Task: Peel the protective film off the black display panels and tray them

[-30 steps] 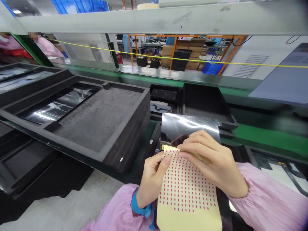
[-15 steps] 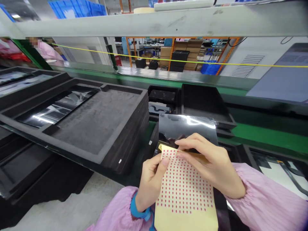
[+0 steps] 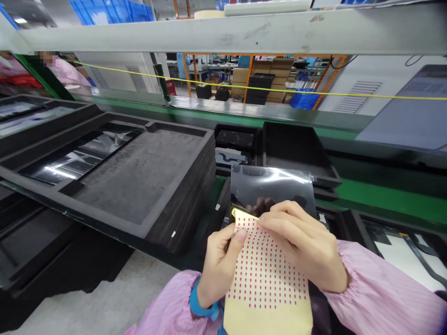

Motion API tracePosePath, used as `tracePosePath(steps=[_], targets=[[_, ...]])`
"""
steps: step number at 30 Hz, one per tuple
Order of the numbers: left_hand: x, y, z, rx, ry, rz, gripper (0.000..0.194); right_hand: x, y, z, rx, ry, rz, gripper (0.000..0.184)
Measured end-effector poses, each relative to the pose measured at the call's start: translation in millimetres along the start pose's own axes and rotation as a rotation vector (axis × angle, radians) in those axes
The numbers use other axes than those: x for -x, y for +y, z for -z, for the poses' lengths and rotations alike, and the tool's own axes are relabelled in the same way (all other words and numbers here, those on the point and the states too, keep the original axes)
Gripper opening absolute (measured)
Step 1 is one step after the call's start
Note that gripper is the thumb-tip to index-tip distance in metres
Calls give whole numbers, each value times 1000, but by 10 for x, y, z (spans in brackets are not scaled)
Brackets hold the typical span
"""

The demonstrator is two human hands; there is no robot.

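Observation:
A pale yellow sticker sheet (image 3: 268,311) with rows of small red arrow-like stickers lies tilted in front of me, its top left corner curled over. My left hand (image 3: 221,260) pinches its left edge near the top, thumb on the printed face. My right hand (image 3: 303,246) is closed at the sheet's upper edge, fingertips pressed together there; whether a single sticker is between them is too small to tell. Just beyond the sheet lies a glossy dark screen panel (image 3: 279,186), which reflects my fingers. The panel's near part is hidden by the sheet and my hands.
Stacked black foam trays (image 3: 139,172) stand on the left, the top one holding a glossy panel (image 3: 84,153). A black box (image 3: 293,149) sits behind the screen panel. At right, another tray (image 3: 401,251) holds a white part with a dark flex cable. A shelf beam (image 3: 209,37) crosses above.
My right hand's raised index finger has come down, and its fingertips have closed together at the sheet's top edge. My left hand keeps its pinch in nearly the same place.

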State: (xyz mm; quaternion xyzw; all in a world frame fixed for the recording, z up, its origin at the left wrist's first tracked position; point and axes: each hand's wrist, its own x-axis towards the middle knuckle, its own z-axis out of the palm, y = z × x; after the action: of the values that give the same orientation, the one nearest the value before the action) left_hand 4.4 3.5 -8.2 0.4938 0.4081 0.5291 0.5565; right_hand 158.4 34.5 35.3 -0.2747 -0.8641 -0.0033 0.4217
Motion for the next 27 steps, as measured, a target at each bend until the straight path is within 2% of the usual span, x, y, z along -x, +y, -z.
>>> tracePosePath(steps=[3, 7, 9, 12, 16, 22, 27], targets=[[-1, 2, 0, -14, -1, -14, 33, -11, -30, -5, 49, -7, -3, 16], [1, -11, 6, -8, 17, -13, 34, -50, 57, 97, 7, 24, -114, 9], [1, -26, 21, 11, 43, -4, 34, -53, 214, 202, 19, 146, -227, 6], [-4, -50, 51, 49, 64, -6, 32, -32, 521, 347, -38, 333, -476, 5], [-1, -78, 83, 64, 53, -23, 30, -12, 768, 384, -268, 315, -694, 15], [8, -138, 124, -17, 43, -49, 32, -35, 767, 322, -294, 305, -774, 21], [18, -154, 137, -89, 37, -85, 33, -69, 830, 385, -406, 344, -810, 30]])
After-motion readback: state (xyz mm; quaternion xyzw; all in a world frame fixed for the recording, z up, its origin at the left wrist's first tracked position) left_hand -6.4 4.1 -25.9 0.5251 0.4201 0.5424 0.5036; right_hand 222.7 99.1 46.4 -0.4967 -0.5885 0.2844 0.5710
